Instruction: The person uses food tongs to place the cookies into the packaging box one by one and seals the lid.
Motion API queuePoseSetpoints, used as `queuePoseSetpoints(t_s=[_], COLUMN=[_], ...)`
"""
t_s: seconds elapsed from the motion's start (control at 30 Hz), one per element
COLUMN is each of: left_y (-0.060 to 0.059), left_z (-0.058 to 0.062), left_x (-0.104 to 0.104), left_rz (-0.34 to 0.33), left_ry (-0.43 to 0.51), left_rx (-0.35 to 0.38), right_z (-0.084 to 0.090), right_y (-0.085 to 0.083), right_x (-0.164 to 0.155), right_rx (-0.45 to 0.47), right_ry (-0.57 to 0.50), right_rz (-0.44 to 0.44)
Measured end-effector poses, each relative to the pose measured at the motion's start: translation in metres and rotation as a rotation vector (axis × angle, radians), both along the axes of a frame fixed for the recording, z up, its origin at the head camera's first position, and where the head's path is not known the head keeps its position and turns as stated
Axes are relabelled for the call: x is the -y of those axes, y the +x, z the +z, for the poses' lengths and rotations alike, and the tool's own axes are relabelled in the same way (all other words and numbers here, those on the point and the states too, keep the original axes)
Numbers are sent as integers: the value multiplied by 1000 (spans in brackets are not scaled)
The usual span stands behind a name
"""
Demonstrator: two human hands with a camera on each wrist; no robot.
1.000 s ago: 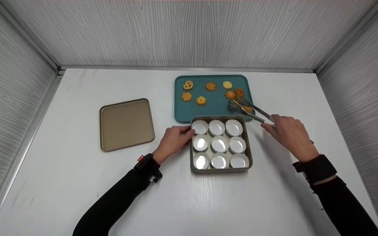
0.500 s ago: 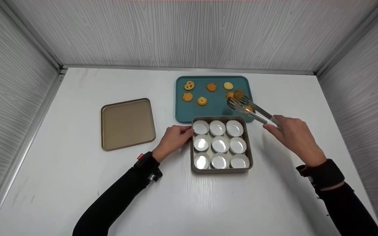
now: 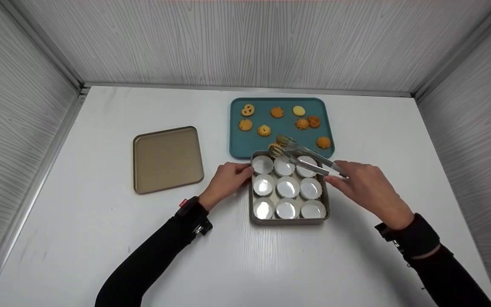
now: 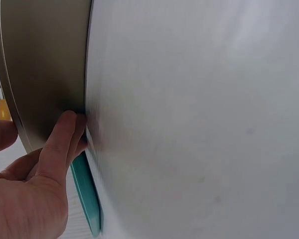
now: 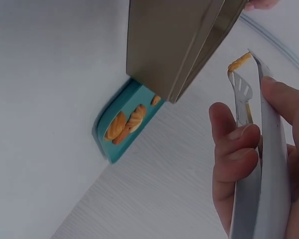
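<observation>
My right hand [image 3: 365,185] grips metal tongs [image 3: 307,157]; a golden cookie [image 5: 239,62] is pinched between their tips in the right wrist view. The tongs reach over the back row of white fluted cups [image 3: 287,187] inside a square brownish metal tin [image 3: 289,222]. At the tin's left wall, my left hand [image 3: 227,181] holds on, thumb at the rim and fingers against the outer side, as the left wrist view shows [image 4: 40,184]. Directly behind the tin lies a teal tray [image 3: 239,145] bearing several cookies, including a swirled one [image 3: 323,142].
A flat square gold-brown lid or pan [image 3: 168,160] lies on the white table [image 3: 100,221], left of the tin. Grey wood-patterned panels [image 3: 245,47] enclose the table at the back and both sides.
The tongs have picked up a cookie from the tray's right part and moved left and nearer, over the tin's back edge. My left hand stays at the tin.
</observation>
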State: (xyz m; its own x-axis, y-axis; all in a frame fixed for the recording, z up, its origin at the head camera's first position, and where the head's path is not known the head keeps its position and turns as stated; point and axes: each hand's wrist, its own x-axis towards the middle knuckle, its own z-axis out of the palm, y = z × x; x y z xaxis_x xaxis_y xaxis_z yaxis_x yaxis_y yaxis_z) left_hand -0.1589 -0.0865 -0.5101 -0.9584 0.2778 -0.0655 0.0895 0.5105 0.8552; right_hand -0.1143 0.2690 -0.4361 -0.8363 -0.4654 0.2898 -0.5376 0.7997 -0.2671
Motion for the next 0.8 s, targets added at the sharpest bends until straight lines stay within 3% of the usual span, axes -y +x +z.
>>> queuePoseSetpoints(t_s=[0.27, 0.8], left_y=[1, 4], left_z=[0, 1], left_x=[0, -1], left_rz=[4, 9], left_ry=[-1, 4], left_rx=[8, 31], right_z=[-8, -22], right_y=[4, -2], right_x=[16, 30], right_rx=[-46, -116], right_ry=[115, 216], right_rz=[31, 55])
